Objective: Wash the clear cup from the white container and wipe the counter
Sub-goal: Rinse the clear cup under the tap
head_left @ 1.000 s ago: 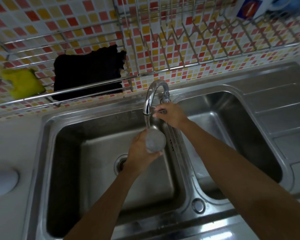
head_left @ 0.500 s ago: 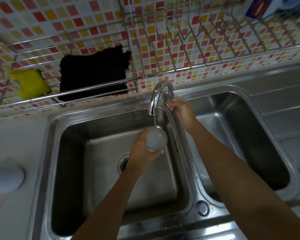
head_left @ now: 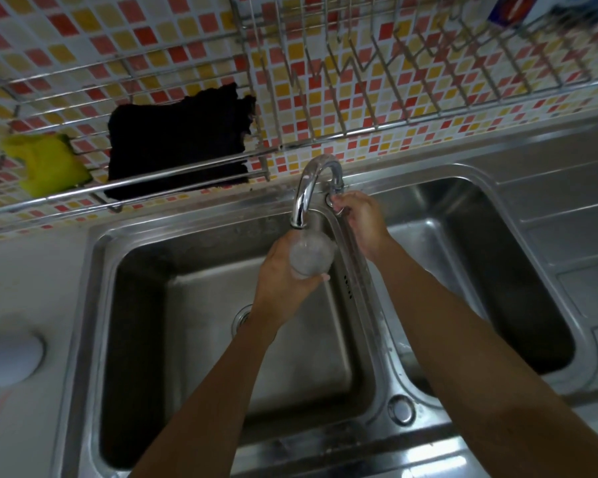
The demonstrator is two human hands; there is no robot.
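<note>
Holding the clear cup just below the spout of the tap, the left hand wraps its curled fingers round the cup's side, above the left basin of the steel sink. The right hand has its fingers curled on the lever at the tap's base. A wire rack on the tiled wall carries a black cloth and a yellow sponge. A white container stands on the bench, well apart from the cup
</note>
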